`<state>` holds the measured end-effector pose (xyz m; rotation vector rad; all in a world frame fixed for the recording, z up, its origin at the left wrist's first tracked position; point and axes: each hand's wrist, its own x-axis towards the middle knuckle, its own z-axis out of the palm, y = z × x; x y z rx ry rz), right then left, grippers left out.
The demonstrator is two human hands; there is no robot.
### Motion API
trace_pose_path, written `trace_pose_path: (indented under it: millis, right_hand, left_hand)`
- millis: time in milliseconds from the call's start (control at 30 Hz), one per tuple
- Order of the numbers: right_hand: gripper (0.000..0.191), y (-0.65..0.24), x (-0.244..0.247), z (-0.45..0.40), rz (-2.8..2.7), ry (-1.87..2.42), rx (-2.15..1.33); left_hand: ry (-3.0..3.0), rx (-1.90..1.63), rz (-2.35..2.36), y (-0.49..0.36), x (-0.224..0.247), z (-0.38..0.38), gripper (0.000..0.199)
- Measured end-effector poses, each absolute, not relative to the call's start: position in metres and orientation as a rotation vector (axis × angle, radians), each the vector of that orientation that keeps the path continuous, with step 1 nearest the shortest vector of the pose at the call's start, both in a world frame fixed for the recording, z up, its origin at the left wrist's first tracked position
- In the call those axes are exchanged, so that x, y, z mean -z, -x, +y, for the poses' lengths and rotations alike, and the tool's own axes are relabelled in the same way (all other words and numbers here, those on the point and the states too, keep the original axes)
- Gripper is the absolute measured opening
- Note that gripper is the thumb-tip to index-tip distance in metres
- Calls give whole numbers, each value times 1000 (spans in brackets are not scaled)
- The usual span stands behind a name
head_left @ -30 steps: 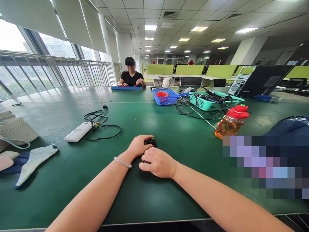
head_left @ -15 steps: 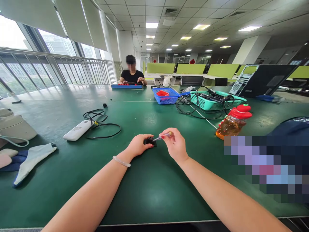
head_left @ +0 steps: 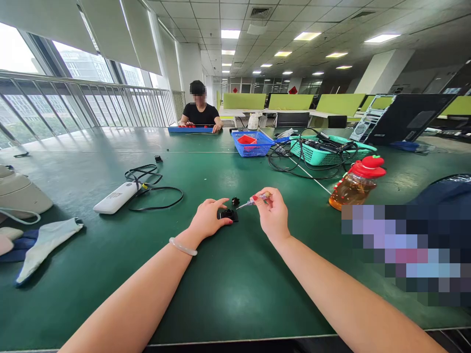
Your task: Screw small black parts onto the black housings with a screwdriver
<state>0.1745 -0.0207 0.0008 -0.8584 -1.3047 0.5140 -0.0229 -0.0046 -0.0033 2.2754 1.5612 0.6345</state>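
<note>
My left hand rests on the table with thumb and fingers around a small black plastic part. Its thumb presses the near side, while the index finger is lifted off the far side. A slim screwdriver with a clear, purplish handle is pinched in my right hand. The metal tip points left and down, just right of the black part. Beyond that part, a small round black piece lies apart near the tip; its details are too small to make out.
A white power bank with a black cable lies left; a glove is nearer. To the right stand a red-capped bottle, a teal basket of cables and a blue basket. A person sits opposite behind a blue tray.
The screwdriver tip has drawn away from the black part as my right hand shifted right. A small round piece now lies beyond the part, and my left index finger has lifted.
</note>
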Motion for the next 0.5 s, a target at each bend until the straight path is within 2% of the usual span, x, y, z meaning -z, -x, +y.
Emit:
trace_pose_path:
  millis: [200,500]
  right_hand:
    - [27,-173,8,-14,-1341,894,-647]
    - [22,-176,-2,-22,-1420,893,-604]
  left_hand:
    - [-2344,-550,1547,25,2,-4,45]
    - [-2392,-535,1540,25,4,-2,48]
